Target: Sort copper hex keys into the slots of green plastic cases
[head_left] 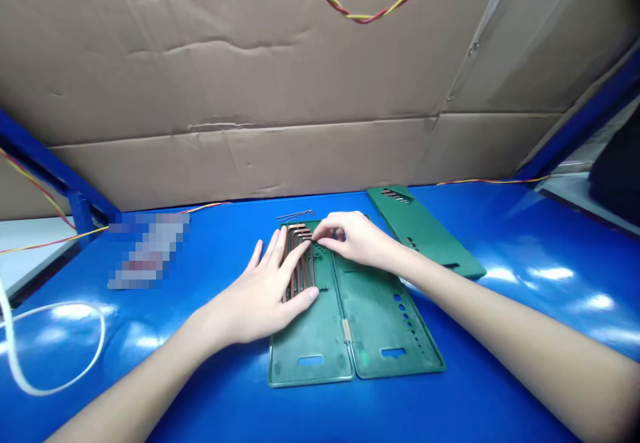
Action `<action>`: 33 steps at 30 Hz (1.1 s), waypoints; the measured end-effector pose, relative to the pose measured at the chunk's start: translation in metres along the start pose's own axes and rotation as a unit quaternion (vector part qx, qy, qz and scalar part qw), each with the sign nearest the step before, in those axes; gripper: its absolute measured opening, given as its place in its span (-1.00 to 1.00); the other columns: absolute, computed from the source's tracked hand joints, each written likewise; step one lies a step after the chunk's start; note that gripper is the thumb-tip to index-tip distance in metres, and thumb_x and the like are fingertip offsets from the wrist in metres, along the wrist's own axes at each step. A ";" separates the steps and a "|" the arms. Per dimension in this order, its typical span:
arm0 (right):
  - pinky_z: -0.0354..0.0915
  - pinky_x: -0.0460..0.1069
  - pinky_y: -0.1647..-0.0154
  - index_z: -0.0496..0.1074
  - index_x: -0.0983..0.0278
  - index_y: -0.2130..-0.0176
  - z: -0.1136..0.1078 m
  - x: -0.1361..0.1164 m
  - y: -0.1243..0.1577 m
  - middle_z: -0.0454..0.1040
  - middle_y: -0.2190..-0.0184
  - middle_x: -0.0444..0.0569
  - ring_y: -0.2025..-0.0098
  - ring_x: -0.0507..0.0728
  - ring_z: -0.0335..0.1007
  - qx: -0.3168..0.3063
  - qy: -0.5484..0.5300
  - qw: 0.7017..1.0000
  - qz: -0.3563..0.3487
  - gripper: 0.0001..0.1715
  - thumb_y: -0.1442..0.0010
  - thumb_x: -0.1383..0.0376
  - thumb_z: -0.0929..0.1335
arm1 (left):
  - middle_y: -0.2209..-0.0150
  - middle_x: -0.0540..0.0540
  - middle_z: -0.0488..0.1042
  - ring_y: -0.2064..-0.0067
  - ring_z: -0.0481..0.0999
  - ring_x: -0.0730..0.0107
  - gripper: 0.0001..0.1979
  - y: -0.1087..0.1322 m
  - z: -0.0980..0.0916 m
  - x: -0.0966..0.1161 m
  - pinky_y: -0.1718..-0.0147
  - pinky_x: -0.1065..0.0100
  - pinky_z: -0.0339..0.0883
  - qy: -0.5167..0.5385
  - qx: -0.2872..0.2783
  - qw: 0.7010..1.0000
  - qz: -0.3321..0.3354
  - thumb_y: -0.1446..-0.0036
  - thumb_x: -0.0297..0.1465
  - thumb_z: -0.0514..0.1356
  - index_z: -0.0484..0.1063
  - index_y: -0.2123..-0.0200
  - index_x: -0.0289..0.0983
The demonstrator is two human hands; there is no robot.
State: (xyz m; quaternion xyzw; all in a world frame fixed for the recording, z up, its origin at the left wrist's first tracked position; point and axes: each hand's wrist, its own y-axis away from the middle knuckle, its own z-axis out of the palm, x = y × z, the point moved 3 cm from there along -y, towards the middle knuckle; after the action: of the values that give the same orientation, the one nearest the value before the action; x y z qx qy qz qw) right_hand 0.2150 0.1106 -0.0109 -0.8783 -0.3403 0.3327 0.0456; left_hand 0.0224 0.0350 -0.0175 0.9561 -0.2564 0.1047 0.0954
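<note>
Lying at left: flat thing (150, 253), too blurred to be read | bent keys (306, 269) set in open green case (325, 343), long parts running near to far, short ends turned right | left hand (265, 296) spread over keys | right hand (357, 237) pinched at key ends, hold cannot be told

a blue table (225, 403) carries an open case (325, 339), closed case (430, 236), loose keys (299, 213).

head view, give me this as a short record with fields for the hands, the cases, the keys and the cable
left hand: spread over the L-shaped keys in the open green case
right hand: thumb and fingertips at the keys' short ends; whether it grips one is unclear
open green case: flat on the blue table
loose keys: on the table, just beyond that case
closed green case: right and farther back
white cable: looped at the left
</note>
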 end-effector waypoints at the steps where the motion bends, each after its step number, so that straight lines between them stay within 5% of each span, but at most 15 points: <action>1: 0.34 -0.07 0.26 0.62 0.29 0.23 0.000 0.000 0.000 0.64 0.30 -0.05 0.34 0.05 0.50 0.000 0.006 1.000 0.000 -0.85 -0.21 0.46 0.43 | -0.50 -0.12 -0.49 -0.46 -0.46 -0.19 -0.20 0.000 0.000 0.000 -0.37 -0.27 -0.34 -0.002 0.001 1.000 0.002 -0.41 0.14 -0.10 -0.31 -0.51 -0.08; 19: 0.38 0.01 0.06 0.64 0.28 0.17 -0.003 0.002 0.001 0.62 0.20 0.02 0.16 0.13 0.53 -0.056 0.043 0.996 -0.060 -0.76 -0.22 0.50 0.40 | -0.51 -0.16 -0.46 -0.46 -0.46 -0.14 -0.20 0.001 -0.002 0.004 -0.37 -0.27 -0.34 -0.006 -0.002 1.000 0.007 -0.41 0.12 -0.07 -0.33 -0.51 -0.06; 33: 0.40 0.04 -0.01 0.62 0.31 0.10 0.000 0.001 -0.003 0.55 0.14 0.10 0.11 0.14 0.50 -0.095 0.054 0.982 -0.153 -0.69 -0.33 0.47 0.30 | -0.51 -0.22 -0.35 -0.47 -0.41 -0.17 -0.22 -0.003 0.002 0.004 -0.36 -0.28 -0.27 -0.052 0.000 0.999 -0.002 -0.38 0.12 -0.05 -0.04 -0.48 -0.17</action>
State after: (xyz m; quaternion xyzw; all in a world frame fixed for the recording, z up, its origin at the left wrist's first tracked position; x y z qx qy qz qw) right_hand 0.2140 0.1131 -0.0103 -0.8328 -0.4980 0.2400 0.0304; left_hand 0.0276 0.0349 -0.0184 0.9607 -0.2595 0.0542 0.0820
